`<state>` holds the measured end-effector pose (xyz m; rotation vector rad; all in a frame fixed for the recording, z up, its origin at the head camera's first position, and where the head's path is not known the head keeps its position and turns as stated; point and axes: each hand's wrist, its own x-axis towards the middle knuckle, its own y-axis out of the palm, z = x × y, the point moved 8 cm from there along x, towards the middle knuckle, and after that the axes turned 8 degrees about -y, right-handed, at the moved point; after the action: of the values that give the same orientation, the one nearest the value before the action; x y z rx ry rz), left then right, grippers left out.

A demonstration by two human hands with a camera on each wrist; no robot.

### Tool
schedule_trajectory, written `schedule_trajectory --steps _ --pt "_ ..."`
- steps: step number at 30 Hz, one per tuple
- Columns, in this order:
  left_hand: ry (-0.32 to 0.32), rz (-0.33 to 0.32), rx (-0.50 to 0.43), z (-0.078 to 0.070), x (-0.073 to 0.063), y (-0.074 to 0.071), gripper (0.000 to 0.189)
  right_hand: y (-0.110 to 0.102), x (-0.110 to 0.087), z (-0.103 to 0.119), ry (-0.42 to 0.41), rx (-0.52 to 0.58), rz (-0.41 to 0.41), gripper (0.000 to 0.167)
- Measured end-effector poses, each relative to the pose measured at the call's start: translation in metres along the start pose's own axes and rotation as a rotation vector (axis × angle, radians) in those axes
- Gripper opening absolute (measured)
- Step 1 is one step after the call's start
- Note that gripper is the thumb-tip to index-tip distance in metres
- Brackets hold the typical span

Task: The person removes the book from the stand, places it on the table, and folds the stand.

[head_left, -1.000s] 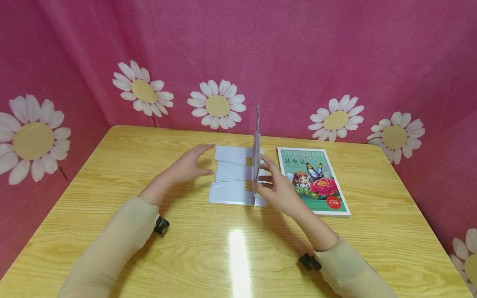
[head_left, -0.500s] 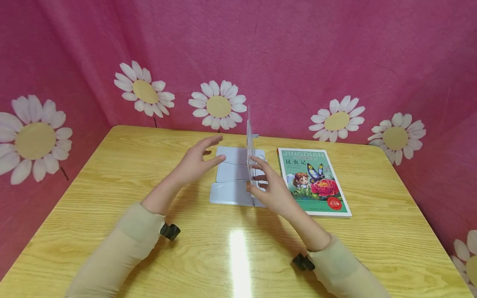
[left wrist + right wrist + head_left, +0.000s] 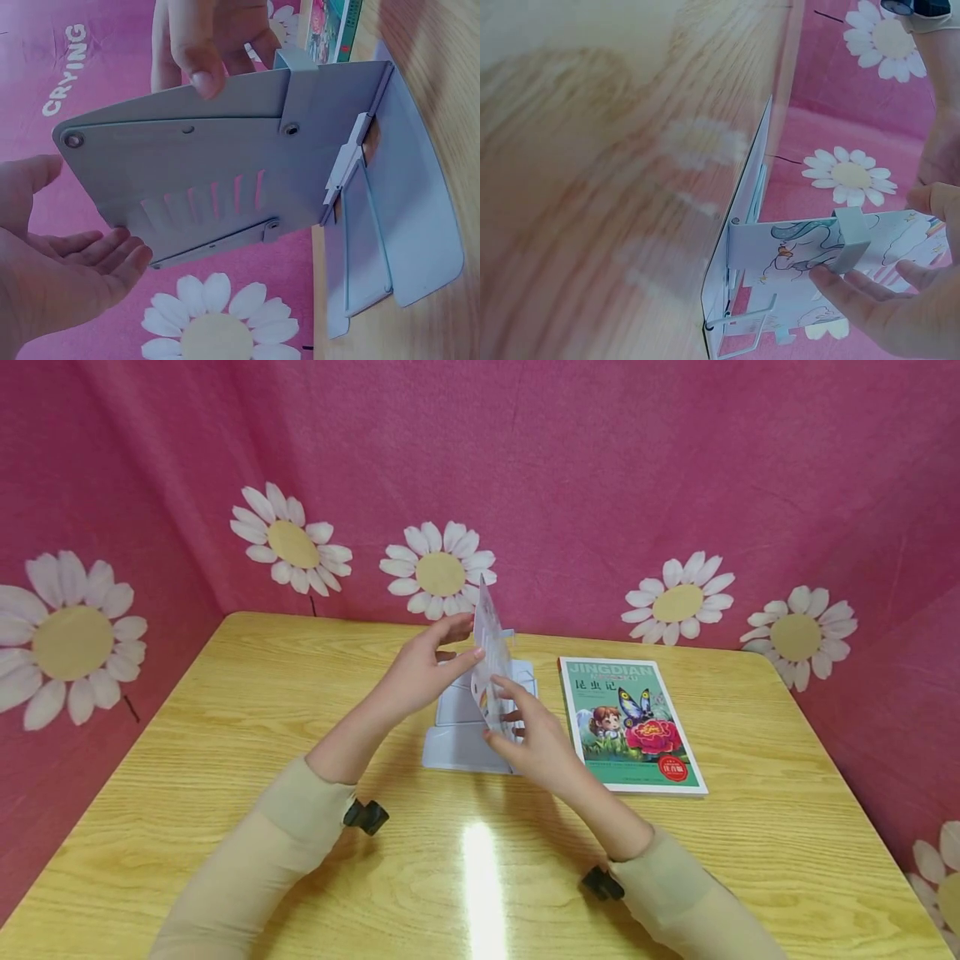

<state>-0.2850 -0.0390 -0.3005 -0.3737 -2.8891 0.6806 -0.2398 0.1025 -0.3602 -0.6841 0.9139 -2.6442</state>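
A pale metal book stand [image 3: 457,745] stands on the table, its base flat and its hinged panel [image 3: 217,161] raised upright and tilting left. Cartoon drawings cover the panel's right face [image 3: 795,247]; the other face is plain, with slots. My right hand [image 3: 543,739] holds the panel's near edge, one digit lapping onto the plain face and other fingers at the printed one. On the left side, my left hand [image 3: 423,668] has its fingers extended at the panel's free end, thumb lifted off it in the left wrist view. Contact of those fingertips is hard to tell.
A green-covered book [image 3: 633,727] lies flat right of the stand, with a butterfly and red flower on its cover. Pink cloth [image 3: 570,485] with large daisies hangs behind the wooden table [image 3: 375,877]. A wire bracket [image 3: 754,330] juts from the stand.
The stand's panel has swung left, showing more of its printed face. My right hand has moved left with it. My left hand has come rightward and up, close to the panel.
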Motion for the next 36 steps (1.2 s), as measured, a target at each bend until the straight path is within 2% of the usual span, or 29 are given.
schedule_trajectory --steps 10,14,21,25,36 --pt "-0.045 -0.013 0.01 0.001 0.001 -0.002 0.059 0.002 0.002 0.003 -0.007 -0.049 0.019 0.069" --pt "-0.083 -0.018 0.025 0.002 -0.002 -0.005 0.059 0.003 0.003 0.002 -0.001 -0.062 0.037 0.07" --pt "-0.126 -0.031 0.012 0.011 -0.005 -0.011 0.059 0.003 0.003 -0.005 0.008 -0.032 0.055 0.075" --pt "-0.127 -0.042 -0.011 0.016 -0.006 -0.016 0.058 0.0 0.003 -0.009 0.006 -0.014 0.049 0.074" --pt "-0.16 -0.045 -0.049 0.035 -0.011 -0.026 0.055 -0.012 0.005 -0.027 -0.019 -0.047 0.044 0.073"
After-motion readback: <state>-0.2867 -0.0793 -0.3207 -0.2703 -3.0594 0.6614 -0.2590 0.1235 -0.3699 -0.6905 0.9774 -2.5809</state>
